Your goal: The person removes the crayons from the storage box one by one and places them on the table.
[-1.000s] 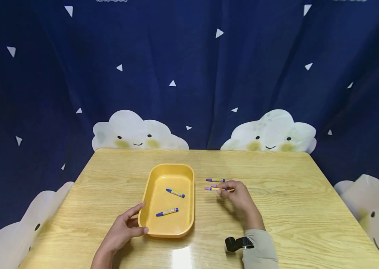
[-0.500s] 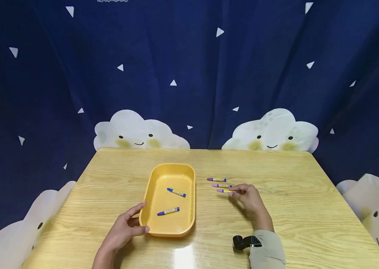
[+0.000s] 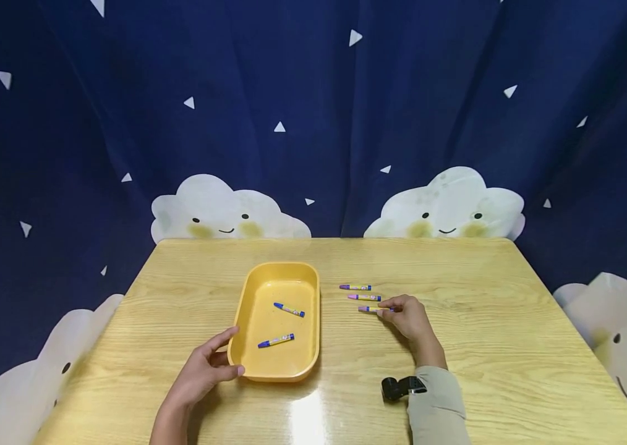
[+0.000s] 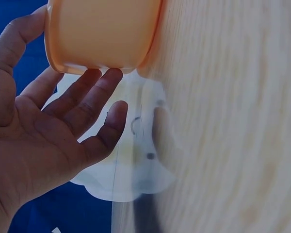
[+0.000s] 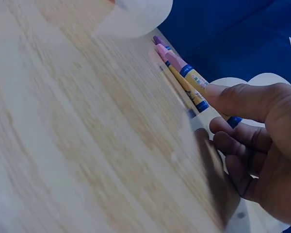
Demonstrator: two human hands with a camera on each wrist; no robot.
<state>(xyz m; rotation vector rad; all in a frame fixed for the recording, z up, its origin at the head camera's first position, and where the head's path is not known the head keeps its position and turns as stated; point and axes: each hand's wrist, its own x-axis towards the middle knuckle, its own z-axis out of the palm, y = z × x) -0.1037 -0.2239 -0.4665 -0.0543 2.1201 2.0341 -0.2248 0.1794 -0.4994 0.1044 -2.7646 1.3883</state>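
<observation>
My left hand (image 3: 202,372) holds the near left corner of a yellow tray (image 3: 316,321); in the left wrist view, fingers of the left hand (image 4: 53,121) touch the wall of the tray (image 4: 104,36). Inside the tray lie two blue crayons (image 3: 289,309). My right hand (image 3: 410,318) pinches a light purple crayon (image 3: 368,309) by its back end, tip to the left. In the right wrist view, thumb and fingers of the right hand (image 5: 262,131) grip this crayon (image 5: 196,78). Just beyond lie a pink crayon (image 3: 366,298) and a dark purple crayon (image 3: 357,287), roughly parallel.
The wooden table (image 3: 491,346) stretches out on both sides of the tray. A dark blue curtain (image 3: 313,74) with white clouds hangs behind and beside it. A black wrist camera (image 3: 399,388) sits on my right sleeve.
My right hand has drawn the light purple crayon rightward and slightly nearer, apart from the pink one. The left hand stays at the tray. The head view has shifted slightly.
</observation>
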